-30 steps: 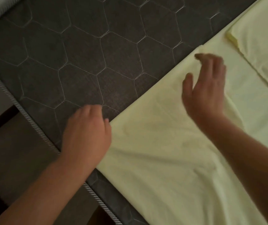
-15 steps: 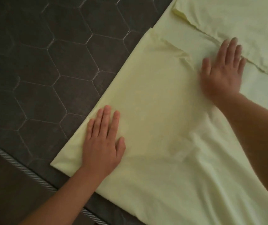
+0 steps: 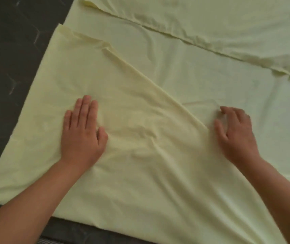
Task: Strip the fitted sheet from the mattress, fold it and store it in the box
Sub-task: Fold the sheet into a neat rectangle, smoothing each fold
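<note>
The pale yellow fitted sheet (image 3: 158,71) lies spread in overlapping folded layers on the dark grey quilted mattress (image 3: 8,59). My left hand (image 3: 82,131) presses flat on the top layer near its left side, fingers together and pointing away from me. My right hand (image 3: 235,134) rests on the sheet beside the diagonal folded edge (image 3: 158,85) of that layer, its fingers curled down onto the cloth and a little blurred. Neither hand visibly grips the fabric. No box is in view.
Bare mattress shows along the left and at the near edge, where its striped piping (image 3: 45,241) peeks in at the bottom. A second fold edge (image 3: 202,43) of the sheet runs across the far right.
My view has shifted right over the sheet. My left hand came down flat onto the sheet and stays there. My right hand has slid from the far fold back toward me along the diagonal edge.
</note>
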